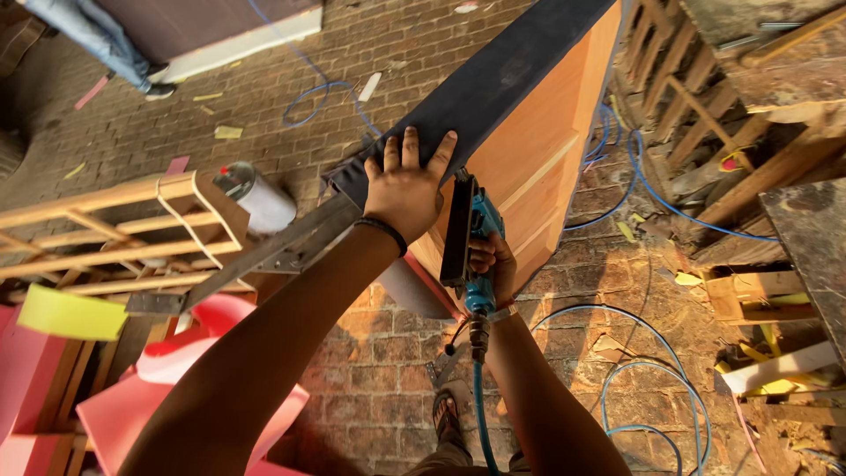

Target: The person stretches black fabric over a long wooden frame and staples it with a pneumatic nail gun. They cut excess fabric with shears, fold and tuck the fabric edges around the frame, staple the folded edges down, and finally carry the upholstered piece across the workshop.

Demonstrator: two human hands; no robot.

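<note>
- On a brick workshop floor, a person presses dark fabric over the top edge of an upright wooden panel, seen from a head-worn camera looking down.
- The left hand lies flat on the fabric at the panel's near corner, fingers spread wide and holding nothing, only pinning the cloth down.
- The right hand is closed around the grip of a blue pneumatic staple gun, whose nose sits against the panel's side just below the fabric edge; a blue air hose trails down from its handle.
- Judged from the frame, the covering is partly on: the fabric already runs smooth along the top as far as it shows, while the panel's orange wooden face remains bare and the near corner appears to be the section now being fastened. Whether staples are already set there cannot be told.
- Around the work lie pink foam pieces, a bare wooden frame, a white roll and scattered offcuts; more wooden frames are stacked at right.
- Another person's legs show at the far top left, well apart from the job.
</note>
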